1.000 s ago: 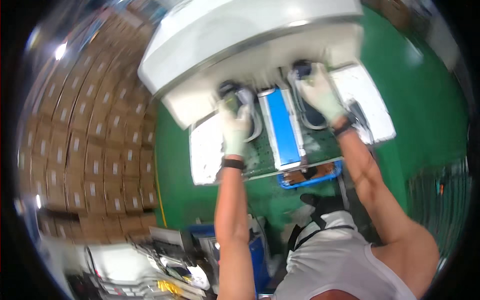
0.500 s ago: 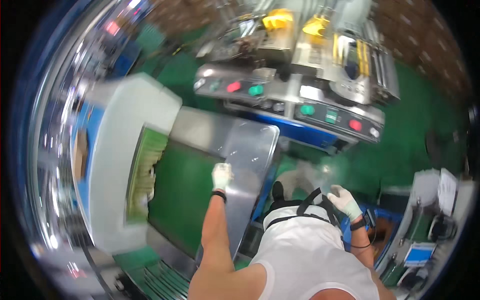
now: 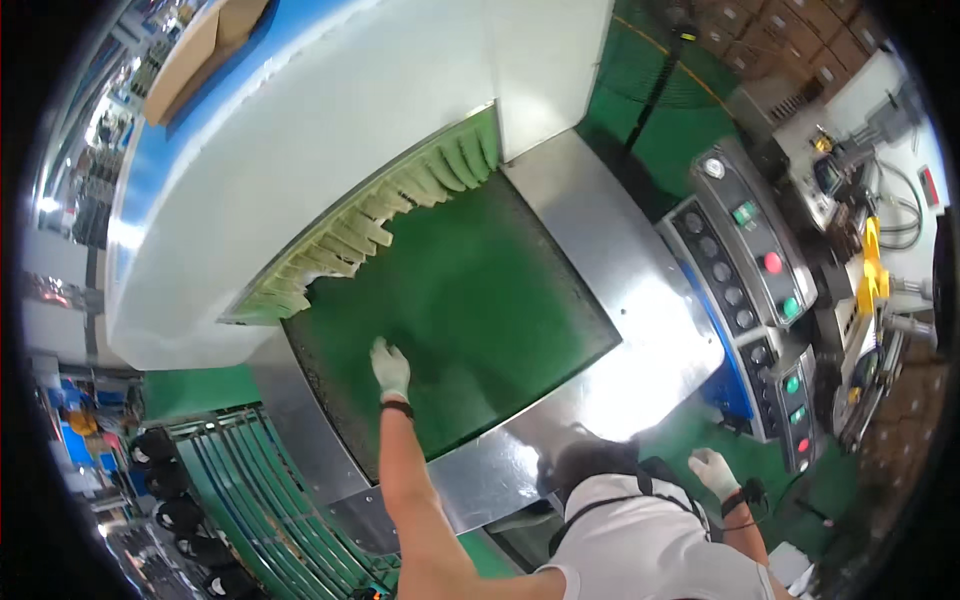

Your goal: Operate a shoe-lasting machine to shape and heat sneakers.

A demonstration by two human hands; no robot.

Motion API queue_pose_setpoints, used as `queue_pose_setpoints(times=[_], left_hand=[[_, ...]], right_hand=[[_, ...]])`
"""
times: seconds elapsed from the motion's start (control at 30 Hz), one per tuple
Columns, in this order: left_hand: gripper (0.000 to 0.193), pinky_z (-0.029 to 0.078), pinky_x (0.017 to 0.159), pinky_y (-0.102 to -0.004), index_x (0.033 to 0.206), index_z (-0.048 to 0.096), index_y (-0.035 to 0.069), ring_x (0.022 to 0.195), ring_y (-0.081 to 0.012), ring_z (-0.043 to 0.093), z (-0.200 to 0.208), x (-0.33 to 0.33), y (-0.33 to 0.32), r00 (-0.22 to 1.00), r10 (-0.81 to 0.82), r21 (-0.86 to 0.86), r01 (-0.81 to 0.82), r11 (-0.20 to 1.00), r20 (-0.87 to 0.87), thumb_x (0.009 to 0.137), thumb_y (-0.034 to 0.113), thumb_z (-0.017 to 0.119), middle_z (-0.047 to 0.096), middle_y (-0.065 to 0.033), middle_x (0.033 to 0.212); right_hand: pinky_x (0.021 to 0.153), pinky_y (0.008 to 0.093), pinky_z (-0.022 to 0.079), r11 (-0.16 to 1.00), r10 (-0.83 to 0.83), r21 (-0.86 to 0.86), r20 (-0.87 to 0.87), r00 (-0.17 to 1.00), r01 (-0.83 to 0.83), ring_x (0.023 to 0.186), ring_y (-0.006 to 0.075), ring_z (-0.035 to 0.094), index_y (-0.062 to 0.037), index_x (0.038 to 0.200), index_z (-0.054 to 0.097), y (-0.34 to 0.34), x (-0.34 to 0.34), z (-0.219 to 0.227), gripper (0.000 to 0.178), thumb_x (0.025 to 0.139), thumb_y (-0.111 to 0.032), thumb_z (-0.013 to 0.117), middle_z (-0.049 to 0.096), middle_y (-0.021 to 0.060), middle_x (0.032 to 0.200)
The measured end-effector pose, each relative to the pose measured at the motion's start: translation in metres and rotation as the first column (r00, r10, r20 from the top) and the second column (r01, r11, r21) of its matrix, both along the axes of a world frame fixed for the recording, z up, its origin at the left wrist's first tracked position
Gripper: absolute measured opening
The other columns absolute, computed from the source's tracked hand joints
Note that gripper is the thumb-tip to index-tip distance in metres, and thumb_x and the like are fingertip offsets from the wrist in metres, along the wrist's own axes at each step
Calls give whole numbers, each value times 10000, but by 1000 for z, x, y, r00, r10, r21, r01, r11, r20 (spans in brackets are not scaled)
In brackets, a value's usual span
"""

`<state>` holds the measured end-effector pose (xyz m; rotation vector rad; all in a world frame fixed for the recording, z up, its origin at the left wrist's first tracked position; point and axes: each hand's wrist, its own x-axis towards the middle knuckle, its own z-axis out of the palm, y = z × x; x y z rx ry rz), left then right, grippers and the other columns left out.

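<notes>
My left hand (image 3: 391,370), in a white glove with a dark band at the wrist, reaches over the green conveyor belt (image 3: 470,290). Its fingers point away from me, a little apart, and nothing shows in them. Whether it touches the belt I cannot tell. The belt runs out of a white machine housing (image 3: 380,120), under a curtain of yellowish-green strips (image 3: 400,190). My right hand (image 3: 713,473), also gloved, hangs beside my body at the right, away from the belt. Its fingers are loosely bent and hold nothing that I can see.
A shiny metal border (image 3: 640,330) frames the belt. Control panels (image 3: 745,225) with red and green buttons stand to the right, with yellow parts (image 3: 872,265) on the machine behind. A rack of metal bars (image 3: 270,480) lies at the lower left. An open cardboard box (image 3: 205,60) sits atop the housing.
My view has turned left, so the belt is now central and the control panels are at the right. My left hand has moved from the metal border to over the belt.
</notes>
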<state>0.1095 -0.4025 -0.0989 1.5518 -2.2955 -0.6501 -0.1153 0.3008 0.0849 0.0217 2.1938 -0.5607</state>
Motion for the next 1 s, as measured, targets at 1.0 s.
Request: queue_pose_setpoints(times=[1.0], left_hand=[[354, 539, 818, -482, 1174, 691, 1, 942, -446, 685, 81, -17, -174, 946, 131, -512, -274, 814, -297, 1052, 299, 544, 715, -260, 1051]], right_hand=[[743, 308, 529, 998, -37, 50, 56, 998, 34, 826, 147, 657, 61, 1156, 676, -76, -42, -12, 339, 938, -198, 690, 715, 64, 918]])
